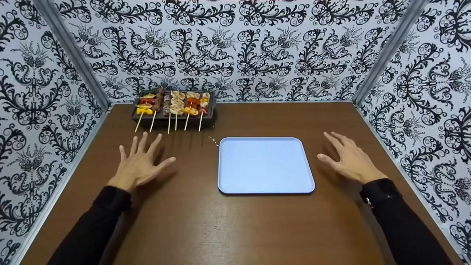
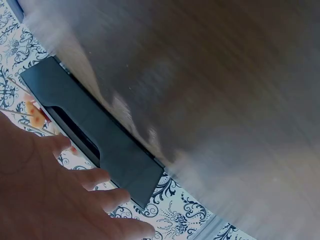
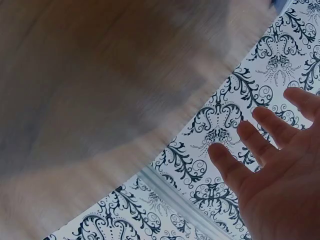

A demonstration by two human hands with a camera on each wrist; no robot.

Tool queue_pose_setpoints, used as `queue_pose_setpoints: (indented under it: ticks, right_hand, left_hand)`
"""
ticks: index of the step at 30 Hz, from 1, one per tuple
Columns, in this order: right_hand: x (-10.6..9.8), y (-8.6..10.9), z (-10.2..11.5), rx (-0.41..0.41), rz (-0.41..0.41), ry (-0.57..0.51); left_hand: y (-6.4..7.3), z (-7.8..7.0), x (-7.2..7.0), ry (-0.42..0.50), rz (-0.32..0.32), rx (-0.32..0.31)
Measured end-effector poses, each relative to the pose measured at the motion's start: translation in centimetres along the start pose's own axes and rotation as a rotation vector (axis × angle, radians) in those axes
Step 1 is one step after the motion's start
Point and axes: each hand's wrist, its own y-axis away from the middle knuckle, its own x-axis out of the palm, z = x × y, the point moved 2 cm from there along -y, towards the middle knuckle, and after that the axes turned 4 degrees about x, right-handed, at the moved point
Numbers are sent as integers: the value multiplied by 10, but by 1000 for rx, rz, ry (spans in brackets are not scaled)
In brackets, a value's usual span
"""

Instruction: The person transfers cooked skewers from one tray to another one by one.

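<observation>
My left hand (image 1: 138, 165) is held over the left of the table with its fingers spread, holding nothing. Just beyond its fingertips stands a dark rectangular grill (image 1: 176, 120), whose black side (image 2: 95, 125) shows in the left wrist view. Several skewers lie across the grill: yellow and red pieces (image 1: 145, 106), brown balls (image 1: 157, 102), pale slices (image 1: 177, 103) and orange pieces (image 1: 191, 105), their sticks pointing toward me. My right hand (image 1: 351, 160), also empty with fingers extended, is to the right of a light blue tray (image 1: 265, 165). Nothing lies on the tray.
The brown wooden table (image 1: 220, 228) is bounded by patterned walls (image 1: 257, 48) at the back and both sides. Grey metal posts (image 1: 390, 48) mark the back corners. A few small pale specks (image 1: 213, 140) lie between grill and tray.
</observation>
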Motion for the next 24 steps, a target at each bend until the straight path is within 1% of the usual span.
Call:
queue_pose_setpoints:
  ticks: [6,11,14,17,21,24]
  right_hand:
    - [2,0,7,30,26,-18]
    - [5,0,15,52,66,-48]
    - [6,-1,22,38,64,-87]
    - [7,-3,30,11,53,-143]
    - [9,-4,40,-4,40,-207]
    - [12,-4,47,0,57,-226]
  left_hand:
    - [-1,-3,-4,68,-32,5]
    - [1,-6,-4,108,-31,-1]
    - [2,-10,-5,126,-41,7]
    - [1,-14,-9,145,-55,1]
    - [2,-18,-13,179,-51,-23]
    - [3,-20,-13,212,-37,-44]
